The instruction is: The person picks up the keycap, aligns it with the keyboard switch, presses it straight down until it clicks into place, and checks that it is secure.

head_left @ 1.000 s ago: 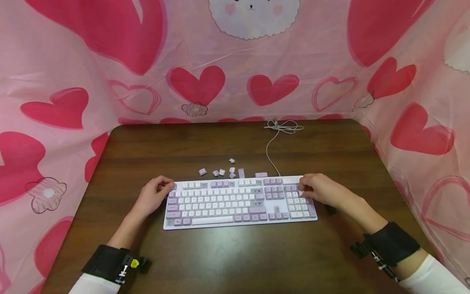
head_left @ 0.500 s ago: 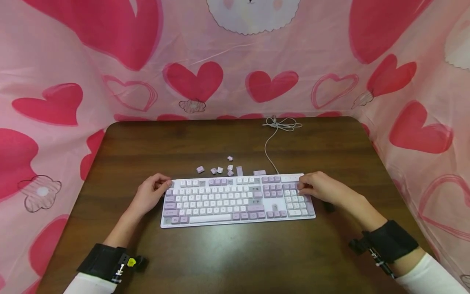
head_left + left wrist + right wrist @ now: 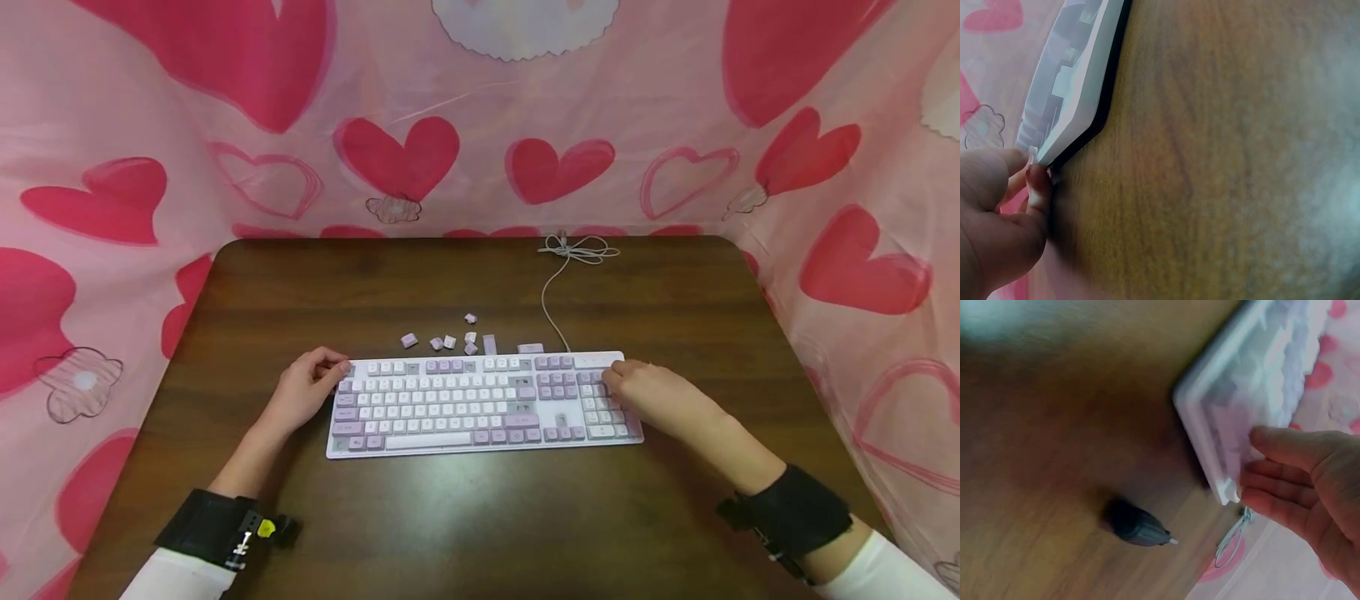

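Keyboard first: we see it lying on the wooden surface in the same place as a moment ago. What changed is the right hand, now turned over the number pad, its grip apart and nothing visible in it. The left hand still pinches the far left corner, so we judge the board steadied. Beyond lie loose keycaps, unmoved.
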`<action>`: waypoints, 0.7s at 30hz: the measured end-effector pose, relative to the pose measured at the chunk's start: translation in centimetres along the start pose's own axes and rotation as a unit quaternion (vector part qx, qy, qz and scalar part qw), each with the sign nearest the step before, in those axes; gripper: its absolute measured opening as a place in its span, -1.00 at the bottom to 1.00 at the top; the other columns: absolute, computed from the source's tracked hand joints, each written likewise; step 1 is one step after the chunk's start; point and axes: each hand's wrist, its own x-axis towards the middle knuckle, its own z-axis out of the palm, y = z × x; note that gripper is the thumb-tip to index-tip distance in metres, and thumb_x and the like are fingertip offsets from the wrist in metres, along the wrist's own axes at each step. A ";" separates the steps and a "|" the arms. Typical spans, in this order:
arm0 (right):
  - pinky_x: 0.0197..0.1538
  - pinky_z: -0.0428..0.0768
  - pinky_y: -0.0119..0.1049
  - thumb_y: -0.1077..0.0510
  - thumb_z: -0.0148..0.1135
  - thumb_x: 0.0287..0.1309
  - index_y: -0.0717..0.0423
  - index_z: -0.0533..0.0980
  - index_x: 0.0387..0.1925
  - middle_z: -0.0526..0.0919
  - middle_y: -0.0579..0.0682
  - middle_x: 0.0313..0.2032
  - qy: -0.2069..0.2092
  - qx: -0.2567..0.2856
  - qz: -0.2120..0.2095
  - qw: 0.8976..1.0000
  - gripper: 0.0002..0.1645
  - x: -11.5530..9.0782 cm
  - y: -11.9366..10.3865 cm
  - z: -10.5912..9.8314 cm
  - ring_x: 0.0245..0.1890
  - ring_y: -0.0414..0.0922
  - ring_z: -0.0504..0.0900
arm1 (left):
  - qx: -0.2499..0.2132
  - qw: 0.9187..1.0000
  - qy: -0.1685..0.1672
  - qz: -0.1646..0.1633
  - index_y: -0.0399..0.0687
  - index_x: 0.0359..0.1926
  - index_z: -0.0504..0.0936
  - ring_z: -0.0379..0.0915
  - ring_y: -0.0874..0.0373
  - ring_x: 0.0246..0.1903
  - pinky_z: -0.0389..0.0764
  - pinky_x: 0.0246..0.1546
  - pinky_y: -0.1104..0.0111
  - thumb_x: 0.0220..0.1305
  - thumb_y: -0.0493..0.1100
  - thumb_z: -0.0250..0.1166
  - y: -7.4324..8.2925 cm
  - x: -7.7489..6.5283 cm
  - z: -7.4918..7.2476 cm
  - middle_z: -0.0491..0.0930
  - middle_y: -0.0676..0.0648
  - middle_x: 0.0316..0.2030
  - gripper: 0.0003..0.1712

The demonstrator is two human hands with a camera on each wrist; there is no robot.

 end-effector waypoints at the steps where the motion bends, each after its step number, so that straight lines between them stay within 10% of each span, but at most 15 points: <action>1: -0.37 0.62 -0.24 0.26 0.40 0.01 0.18 0.56 -0.33 0.60 0.01 -0.45 0.009 -0.009 -0.003 1.000 -0.83 0.0 -0.1 0.1 -0.46 -0.14 0.51 | 0.001 1.000 0.002 0.002 -0.24 -0.04 0.61 0.39 0.02 -0.34 0.46 -0.39 0.28 0.40 -0.01 0.16 0.0 0.1 -0.1 0.54 -0.22 -0.27 -0.62; 10: -0.23 0.65 -0.21 0.26 0.43 -0.02 0.14 0.65 -0.27 0.67 -0.06 -0.32 0.045 0.166 0.039 0.984 -0.79 -1.0 2.0 1.8 -0.35 -0.21 0.55 | 0.006 1.000 -0.007 -0.001 -0.24 -0.01 0.60 0.37 0.00 -0.31 0.45 -0.36 0.26 0.40 0.04 0.14 -0.1 0.3 -0.1 0.53 -0.22 -0.26 -0.58; 21: -0.34 0.61 -0.27 0.31 0.43 -0.06 0.13 0.62 -0.38 0.61 -0.13 -0.43 0.043 0.183 -0.013 0.982 -0.84 -0.1 3.0 1.2 -0.43 -0.25 0.50 | 0.008 1.000 -0.003 0.001 -0.20 -0.03 0.60 0.34 0.02 -0.34 0.43 -0.41 0.29 0.40 0.06 0.13 -0.1 0.0 -0.2 0.49 -0.18 -0.31 -0.58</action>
